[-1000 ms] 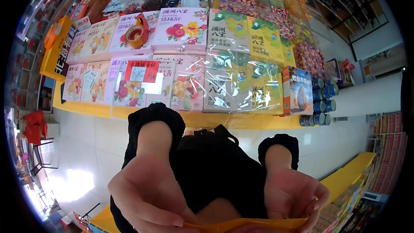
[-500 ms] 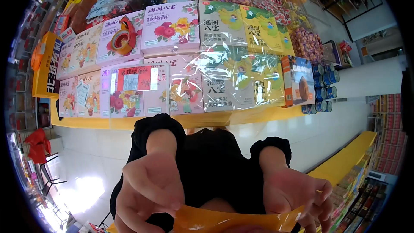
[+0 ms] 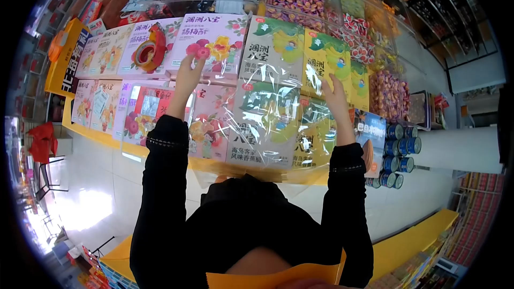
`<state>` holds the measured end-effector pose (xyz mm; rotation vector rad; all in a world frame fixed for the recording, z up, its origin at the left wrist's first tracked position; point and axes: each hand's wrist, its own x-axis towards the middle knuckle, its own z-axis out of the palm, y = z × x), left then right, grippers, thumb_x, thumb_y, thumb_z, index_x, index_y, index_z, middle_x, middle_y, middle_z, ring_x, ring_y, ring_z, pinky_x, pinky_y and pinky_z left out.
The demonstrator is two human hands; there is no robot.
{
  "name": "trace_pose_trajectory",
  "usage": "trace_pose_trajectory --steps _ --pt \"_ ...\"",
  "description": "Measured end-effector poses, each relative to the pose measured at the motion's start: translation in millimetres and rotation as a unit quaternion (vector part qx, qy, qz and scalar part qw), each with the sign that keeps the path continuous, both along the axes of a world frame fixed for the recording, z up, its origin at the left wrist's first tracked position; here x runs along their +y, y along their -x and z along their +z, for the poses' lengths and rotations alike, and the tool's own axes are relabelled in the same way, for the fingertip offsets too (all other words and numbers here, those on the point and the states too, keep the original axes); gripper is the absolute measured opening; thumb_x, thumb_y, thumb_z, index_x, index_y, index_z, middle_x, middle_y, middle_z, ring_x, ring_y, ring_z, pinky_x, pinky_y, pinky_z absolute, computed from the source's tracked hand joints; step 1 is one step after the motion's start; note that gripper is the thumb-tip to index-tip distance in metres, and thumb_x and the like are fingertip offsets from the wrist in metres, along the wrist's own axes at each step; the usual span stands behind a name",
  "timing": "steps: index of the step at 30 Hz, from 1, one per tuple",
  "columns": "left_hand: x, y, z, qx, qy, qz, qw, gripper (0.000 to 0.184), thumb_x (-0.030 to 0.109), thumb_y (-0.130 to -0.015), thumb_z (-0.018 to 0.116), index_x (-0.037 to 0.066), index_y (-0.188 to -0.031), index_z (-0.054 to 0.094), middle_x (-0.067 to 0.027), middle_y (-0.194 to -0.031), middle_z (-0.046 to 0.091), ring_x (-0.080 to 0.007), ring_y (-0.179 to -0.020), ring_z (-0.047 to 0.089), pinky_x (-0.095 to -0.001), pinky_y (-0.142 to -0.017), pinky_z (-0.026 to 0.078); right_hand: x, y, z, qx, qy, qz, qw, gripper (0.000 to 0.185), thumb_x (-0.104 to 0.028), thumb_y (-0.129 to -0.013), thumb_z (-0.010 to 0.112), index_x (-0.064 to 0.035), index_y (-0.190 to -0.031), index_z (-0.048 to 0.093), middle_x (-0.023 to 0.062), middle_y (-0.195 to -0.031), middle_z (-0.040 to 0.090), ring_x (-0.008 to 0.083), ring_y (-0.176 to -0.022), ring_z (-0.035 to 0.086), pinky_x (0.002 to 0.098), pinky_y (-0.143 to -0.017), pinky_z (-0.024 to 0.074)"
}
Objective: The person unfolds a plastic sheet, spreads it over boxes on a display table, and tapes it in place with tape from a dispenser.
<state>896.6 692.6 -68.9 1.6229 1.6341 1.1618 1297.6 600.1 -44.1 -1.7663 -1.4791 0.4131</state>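
My left hand [image 3: 188, 77] reaches over a purple-pink snack box [image 3: 211, 37] in the back row, thumb and finger apart. My right hand [image 3: 336, 99] is over the yellow banana-print boxes [image 3: 325, 53], its fingers stretched out. Whether either hand touches the boxes I cannot tell. Shiny clear plastic film [image 3: 262, 120] lies over the middle boxes, including the grey-green banana-print box [image 3: 273, 45]. A red tape dispenser [image 3: 149, 53] with a roll of tape rests on the purple boxes to the left. An orange sheet with a jagged edge [image 3: 278, 278] shows at the bottom, close to my body.
A clear stand with a red sign [image 3: 155, 101] is at front left. Stacked blue cans [image 3: 393, 147] and a blue almond-picture box [image 3: 369, 134] are at right. Candy bins [image 3: 297, 5] stand behind. A yellow ledge [image 3: 412, 241] runs at lower right.
Both hands have moved from low by my body up and forward over the boxes, with the arms stretched out. The orange sheet stays at the bottom. The view has shifted slightly.
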Motion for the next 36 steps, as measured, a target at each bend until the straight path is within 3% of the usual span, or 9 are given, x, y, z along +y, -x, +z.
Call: trace_pose_trajectory --steps 6,9,11,15,24,31,33,35,36 --pt "-14.2 8.7 -53.2 -0.118 0.137 0.062 0.982 0.036 0.024 -0.077 0.057 0.0 -0.103 0.053 -0.0106 -0.096 0.057 -0.0151 -0.085 0.054 -0.0273 -0.071 0.042 20.5 -54.0 -69.7 -0.166 0.082 0.037 0.982 0.053 -0.032 -0.076 0.059 0.0038 -0.113 0.045 0.0162 -0.098 0.052 0.0254 -0.091 0.05 0.0325 -0.079 0.0388" --pt "-16.8 -0.1 -31.1 -0.162 0.199 0.065 0.964 0.033 0.021 -0.076 0.058 0.002 -0.102 0.054 -0.0047 -0.086 0.058 -0.0114 -0.077 0.053 -0.025 -0.065 0.042 26.4 -61.4 -60.7 -0.048 0.197 0.077 0.976 0.056 -0.029 -0.071 0.065 -0.0004 -0.114 0.046 0.0117 -0.089 0.052 0.0218 -0.081 0.052 0.0303 -0.072 0.0418" --pt "-15.5 4.9 -23.8 -0.192 0.253 0.05 0.947 0.031 0.02 -0.076 0.058 0.003 -0.103 0.055 -0.0013 -0.081 0.058 -0.0089 -0.072 0.052 -0.0231 -0.062 0.041 30.3 -69.5 -43.0 0.194 0.314 0.097 0.924 0.057 -0.021 -0.066 0.071 -0.0012 -0.114 0.047 0.0043 -0.081 0.048 0.0117 -0.074 0.049 0.024 -0.065 0.0414" --pt "-24.9 33.9 -39.7 -0.319 0.285 0.006 0.904 0.027 0.021 -0.078 0.059 0.003 -0.099 0.057 0.0032 -0.08 0.056 -0.0047 -0.063 0.047 -0.0182 -0.058 0.039 42.4 -88.3 -26.2 0.265 0.407 0.249 0.838 0.059 -0.011 -0.067 0.069 -0.0032 -0.119 0.042 0.0037 -0.086 0.049 0.0102 -0.079 0.05 0.0217 -0.068 0.0422" --pt "-54.6 46.8 -30.8 -0.476 0.331 0.028 0.814 0.021 0.017 -0.083 0.053 0.003 -0.099 0.055 -0.002 -0.089 0.058 -0.0088 -0.075 0.053 -0.0231 -0.064 0.043 -9.9 -92.1 -11.1 0.359 0.46 0.208 0.785 0.058 -0.001 -0.071 0.062 -0.0042 -0.123 0.036 0.0099 -0.098 0.054 0.0164 -0.087 0.054 0.0257 -0.072 0.0458" --pt "-56.9 61.3 -38.0 -0.359 0.351 0.005 0.865 0.025 0.022 -0.083 0.053 0.002 -0.097 0.056 -0.0004 -0.081 0.057 -0.0083 -0.063 0.052 -0.0205 -0.056 0.042 -30.9 -118.0 -65.2 0.331 0.422 0.147 0.831 0.037 -0.007 -0.073 0.062 0.0018 -0.107 0.05 0.0067 -0.077 0.059 0.0142 -0.069 0.056 0.0244 -0.061 0.0461" --pt "-49.1 55.0 -34.8 -0.158 0.396 -0.019 0.904 0.027 0.026 -0.08 0.057 0.004 -0.096 0.058 -0.0007 -0.083 0.058 -0.0065 -0.064 0.053 -0.0198 -0.058 0.042 -26.2 -110.8 -51.6 0.189 0.425 0.187 0.865 0.035 -0.008 -0.073 0.063 0.0032 -0.104 0.052 0.0079 -0.08 0.059 0.0145 -0.07 0.056 0.0242 -0.06 0.0449" --pt "-45.4 51.7 -33.3 -0.135 0.343 -0.003 0.93 0.031 0.028 -0.078 0.06 0.004 -0.096 0.058 -0.0049 -0.087 0.061 -0.0106 -0.071 0.057 -0.0225 -0.062 0.044 -20.7 -107.8 -25.3 0.145 0.395 0.177 0.89 0.035 -0.013 -0.074 0.062 0.004 -0.104 0.052 0.0101 -0.08 0.06 0.015 -0.07 0.056 0.0256 -0.062 0.0444" --pt "-40.4 51.6 -30.3 0.049 0.192 0.035 0.98 0.032 0.028 -0.078 0.058 0.002 -0.098 0.058 -0.0075 -0.089 0.061 -0.0146 -0.076 0.057 -0.0251 -0.064 0.045 -14.1 -101.1 3.4 0.043 0.372 0.152 0.914 0.038 -0.018 -0.075 0.061 0.0044 -0.104 0.052 0.0134 -0.083 0.06 0.0185 -0.075 0.058 0.0273 -0.066 0.0449"
